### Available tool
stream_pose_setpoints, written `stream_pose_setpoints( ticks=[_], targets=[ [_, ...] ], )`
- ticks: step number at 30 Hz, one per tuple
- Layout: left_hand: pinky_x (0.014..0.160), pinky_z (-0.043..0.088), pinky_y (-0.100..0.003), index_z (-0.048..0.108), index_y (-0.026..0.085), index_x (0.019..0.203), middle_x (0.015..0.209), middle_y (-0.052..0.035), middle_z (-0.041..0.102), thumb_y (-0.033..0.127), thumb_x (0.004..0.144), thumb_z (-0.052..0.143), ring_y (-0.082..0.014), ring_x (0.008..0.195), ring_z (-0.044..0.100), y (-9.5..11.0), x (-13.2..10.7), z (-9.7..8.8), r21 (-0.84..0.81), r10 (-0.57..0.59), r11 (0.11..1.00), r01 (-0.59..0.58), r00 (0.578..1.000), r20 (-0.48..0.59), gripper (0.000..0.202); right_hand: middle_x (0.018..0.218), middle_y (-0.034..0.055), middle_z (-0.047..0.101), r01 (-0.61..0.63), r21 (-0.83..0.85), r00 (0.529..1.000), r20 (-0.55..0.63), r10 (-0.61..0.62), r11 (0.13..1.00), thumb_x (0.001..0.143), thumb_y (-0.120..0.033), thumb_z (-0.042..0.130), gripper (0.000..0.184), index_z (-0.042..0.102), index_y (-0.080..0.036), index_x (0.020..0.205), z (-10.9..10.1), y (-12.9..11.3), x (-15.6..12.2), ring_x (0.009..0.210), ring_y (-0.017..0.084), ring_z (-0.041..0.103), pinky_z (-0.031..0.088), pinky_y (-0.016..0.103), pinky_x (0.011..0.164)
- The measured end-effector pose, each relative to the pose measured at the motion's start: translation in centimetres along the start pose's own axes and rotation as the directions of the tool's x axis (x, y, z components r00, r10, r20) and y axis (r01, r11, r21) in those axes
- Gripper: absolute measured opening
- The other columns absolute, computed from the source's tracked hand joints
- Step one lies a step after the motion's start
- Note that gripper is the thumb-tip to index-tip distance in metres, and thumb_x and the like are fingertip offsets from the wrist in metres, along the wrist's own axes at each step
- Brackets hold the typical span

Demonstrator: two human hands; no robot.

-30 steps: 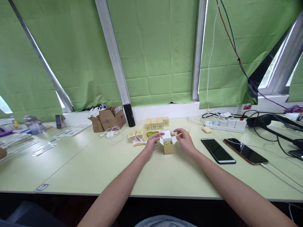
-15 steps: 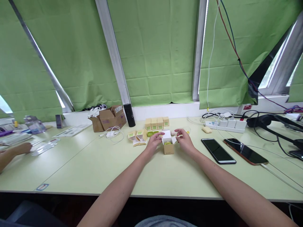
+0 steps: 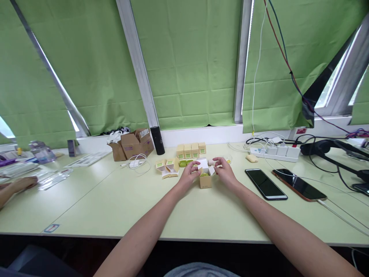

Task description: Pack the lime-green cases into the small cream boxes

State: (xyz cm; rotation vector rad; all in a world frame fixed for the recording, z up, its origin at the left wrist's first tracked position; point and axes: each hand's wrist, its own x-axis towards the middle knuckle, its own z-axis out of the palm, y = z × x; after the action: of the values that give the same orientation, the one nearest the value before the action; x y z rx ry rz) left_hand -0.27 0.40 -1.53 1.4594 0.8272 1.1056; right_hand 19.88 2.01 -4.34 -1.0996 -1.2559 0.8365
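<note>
The small open box point(image 3: 205, 182) stands between the left hand point(image 3: 188, 176) and the right hand point(image 3: 225, 172); whether they pinch it, I cannot tell. Below them is a pale table point(image 3: 115, 207), beyond them green curtains point(image 3: 196, 61).

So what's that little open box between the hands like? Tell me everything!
The box is small, brown outside and white inside, and looks like cardboard. Faint marks show low on its front, too small to read. It stands upright on the table, open, with its back flap raised and its right flap spread outward. A green thing sits inside. The left hand is at its left side, the right hand at its right flap; contact is unclear.
</note>
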Motion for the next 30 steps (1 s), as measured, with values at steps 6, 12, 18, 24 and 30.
stream_pose_setpoints(
  ticks=[6, 12, 18, 24, 30],
  targets=[
    [0.091, 0.046, -0.034, 0.054, 0.023, 0.116, 0.102, -0.0042, 0.071, 0.036, 0.074, 0.084, -0.0206, 0.093, 0.069, -0.2, 0.1, 0.0, 0.007, -0.005, 1.0, 0.005, 1.0, 0.013, 0.054, 0.09, -0.0014, 0.055, -0.035, 0.024, 0.999, 0.028, 0.035, 0.999, 0.065, -0.031, 0.057, 0.046, 0.061, -0.024, 0.111, 0.0, -0.2, -0.2, 0.064, 0.013, 0.051, 0.04, 0.029, 0.059],
    [0.089, 0.047, -0.034, 0.053, 0.023, 0.116, 0.101, -0.004, 0.072, 0.031, 0.074, 0.081, -0.0208, 0.092, 0.069, -0.6, 0.2, 0.0, 0.013, 0.001, 1.0, -0.001, 1.0, 0.008, 0.051, 0.089, -0.0022, 0.055, -0.054, 0.072, 0.997, 0.051, 0.05, 0.996, 0.065, -0.031, 0.058, 0.046, 0.06, -0.024, 0.11, -0.1, -0.8, -0.5, 0.06, 0.012, 0.049, 0.038, 0.028, 0.056],
    [0.088, 0.046, -0.034, 0.051, 0.023, 0.117, 0.103, -0.0043, 0.072, 0.029, 0.074, 0.079, -0.0199, 0.09, 0.069, -0.4, 0.1, 0.2, 0.019, -0.003, 1.0, 0.003, 1.0, 0.01, 0.051, 0.089, -0.003, 0.054, -0.051, 0.103, 0.995, 0.095, 0.042, 0.993, 0.064, -0.034, 0.058, 0.049, 0.058, -0.024, 0.111, -0.1, -1.3, -0.8, 0.06, 0.012, 0.049, 0.038, 0.029, 0.057],
    [0.089, 0.047, -0.035, 0.05, 0.023, 0.117, 0.101, -0.0038, 0.071, 0.031, 0.074, 0.079, -0.0206, 0.091, 0.069, -0.3, 0.0, 0.2, 0.019, -0.008, 1.0, 0.007, 1.0, 0.011, 0.052, 0.088, -0.0033, 0.056, -0.045, 0.107, 0.993, 0.111, 0.033, 0.993, 0.066, -0.035, 0.061, 0.047, 0.058, -0.024, 0.112, 0.1, -1.2, -0.9, 0.059, 0.012, 0.05, 0.039, 0.028, 0.057],
    [0.088, 0.047, -0.034, 0.05, 0.024, 0.117, 0.1, -0.0027, 0.07, 0.029, 0.074, 0.077, -0.0201, 0.09, 0.069, -0.3, 0.1, 0.2, 0.017, 0.001, 1.0, -0.001, 1.0, 0.019, 0.051, 0.089, -0.003, 0.057, -0.046, 0.089, 0.987, 0.156, 0.032, 0.995, 0.069, -0.038, 0.065, 0.048, 0.056, -0.025, 0.114, 0.2, -1.1, -1.1, 0.062, 0.013, 0.051, 0.04, 0.028, 0.057]
  ],
)
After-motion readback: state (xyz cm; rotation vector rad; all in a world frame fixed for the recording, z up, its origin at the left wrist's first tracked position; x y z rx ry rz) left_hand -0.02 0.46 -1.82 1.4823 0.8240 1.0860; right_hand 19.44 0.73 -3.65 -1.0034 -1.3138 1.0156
